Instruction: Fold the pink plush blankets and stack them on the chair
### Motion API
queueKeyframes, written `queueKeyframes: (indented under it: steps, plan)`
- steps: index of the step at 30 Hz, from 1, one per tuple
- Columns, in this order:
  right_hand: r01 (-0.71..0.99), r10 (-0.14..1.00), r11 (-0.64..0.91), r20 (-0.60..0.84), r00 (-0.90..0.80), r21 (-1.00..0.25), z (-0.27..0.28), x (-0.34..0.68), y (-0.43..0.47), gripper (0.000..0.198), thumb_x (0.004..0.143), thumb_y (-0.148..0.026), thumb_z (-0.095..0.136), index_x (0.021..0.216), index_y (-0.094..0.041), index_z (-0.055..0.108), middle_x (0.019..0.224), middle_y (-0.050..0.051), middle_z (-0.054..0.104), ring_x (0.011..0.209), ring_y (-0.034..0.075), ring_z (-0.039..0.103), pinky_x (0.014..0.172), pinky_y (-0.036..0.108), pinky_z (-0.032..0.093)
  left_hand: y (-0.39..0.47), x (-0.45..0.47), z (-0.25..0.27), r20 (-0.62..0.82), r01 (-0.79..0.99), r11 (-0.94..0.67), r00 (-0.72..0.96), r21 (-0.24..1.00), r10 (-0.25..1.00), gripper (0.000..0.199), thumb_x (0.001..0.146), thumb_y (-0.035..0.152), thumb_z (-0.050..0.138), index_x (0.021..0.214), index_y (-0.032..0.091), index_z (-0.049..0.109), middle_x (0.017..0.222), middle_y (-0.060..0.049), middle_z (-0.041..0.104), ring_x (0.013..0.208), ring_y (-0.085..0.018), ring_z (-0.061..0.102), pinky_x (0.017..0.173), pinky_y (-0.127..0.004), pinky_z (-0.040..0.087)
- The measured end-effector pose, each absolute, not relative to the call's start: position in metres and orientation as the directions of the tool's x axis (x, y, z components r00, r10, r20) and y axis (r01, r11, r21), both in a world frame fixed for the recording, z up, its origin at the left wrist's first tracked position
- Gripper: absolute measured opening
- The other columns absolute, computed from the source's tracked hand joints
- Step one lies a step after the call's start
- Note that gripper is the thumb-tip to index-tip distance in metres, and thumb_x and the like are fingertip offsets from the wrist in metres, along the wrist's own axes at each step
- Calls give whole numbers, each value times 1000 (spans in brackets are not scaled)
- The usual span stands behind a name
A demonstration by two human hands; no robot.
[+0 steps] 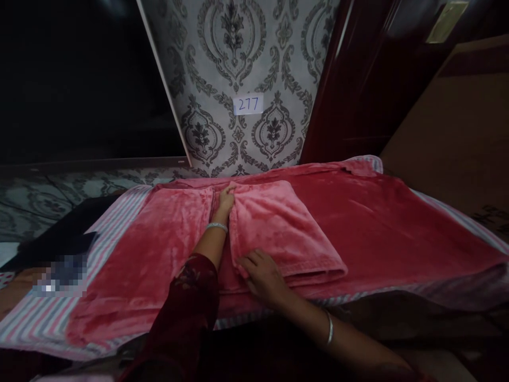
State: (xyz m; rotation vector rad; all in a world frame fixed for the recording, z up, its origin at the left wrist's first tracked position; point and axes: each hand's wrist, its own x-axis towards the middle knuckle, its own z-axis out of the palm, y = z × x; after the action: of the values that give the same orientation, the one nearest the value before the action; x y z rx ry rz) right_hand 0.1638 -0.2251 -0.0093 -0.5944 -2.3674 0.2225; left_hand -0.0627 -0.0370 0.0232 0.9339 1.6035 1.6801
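A folded flap of pink-red plush cloth lies in front of me, its hem along the lower right edge. My left hand reaches to the far corner of the flap, fingers closed on its edge. At the near corner, my right hand pinches the same left edge between thumb and fingers. To the left rests another folded layer of similar red plush, a narrow gap between it and the flap. Whether the two layers are one piece, I cannot tell. Underneath, a darker red plush sheet spreads far to the right.
A striped cloth shows around the red plush. Behind stand a patterned wall with a label reading 277, a dark screen and a dark red door. A cardboard box stands at right; dark items lie at left.
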Motion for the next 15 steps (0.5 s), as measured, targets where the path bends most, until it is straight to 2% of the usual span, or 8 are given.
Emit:
queueKeyframes:
  steps: [3,5,8,12,15]
  plan:
    - [362,479,878,554,-681,-314,-10,162,-225,15,94,-11,60,102,-19,69,93,6,67,89,22,57,80,34,46,-40,-65,19,60,109,2,-562,994,825,54,64,-1,57,112,13,78,117,-10,78,107,-21,71,96,-27,54]
    - [358,476,879,560,-678,-314,-7,161,-225,15,95,-12,59,103,-18,69,93,6,68,89,22,56,80,34,46,-41,-65,19,56,147,31,-554,989,831,57,65,-1,56,114,15,78,120,-8,77,109,-20,71,97,-26,53]
    - [372,472,882,574,-669,-290,-3,159,-227,16,97,-14,57,107,-17,69,94,7,68,90,22,57,81,34,46,-41,-66,21,49,186,63,-539,981,841,61,66,0,55,121,14,76,119,-8,77,103,-20,72,94,-27,55]
    - [430,476,876,538,-696,-220,-6,156,-230,13,93,-13,63,103,-18,70,90,6,67,87,22,57,77,34,45,-42,-67,23,54,226,80,-532,971,845,61,67,0,56,124,14,75,121,-8,77,96,-18,72,89,-24,55]
    - [420,471,879,546,-693,-225,-9,155,-231,14,95,-14,62,106,-18,71,90,6,68,86,21,57,76,34,44,-43,-67,24,54,247,92,-529,965,847,62,69,2,57,128,13,72,112,-8,79,86,-17,72,83,-26,56]
